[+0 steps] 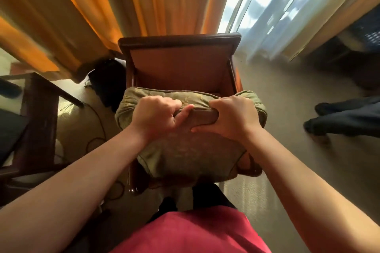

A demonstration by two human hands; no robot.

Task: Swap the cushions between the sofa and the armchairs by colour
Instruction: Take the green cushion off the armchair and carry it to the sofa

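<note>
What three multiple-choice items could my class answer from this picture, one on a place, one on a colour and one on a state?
1. Where is the cushion?
A. On the floor by the window
B. Held over the seat of the armchair
C. On the side table

2. What colour is the cushion?
A. Olive green
B. Bright blue
C. White

3. How do the hands hold the cushion?
A. Only the left hand grips it
B. Both lie flat and open on it
C. Both grip its upper edge, the right hand beside the left

Answers: 1 B, the cushion sits in front of the wooden chair back, above the seat. 2 A, its patterned cloth is dull green. 3 C, the fingers of both hands curl round the top edge.
</note>
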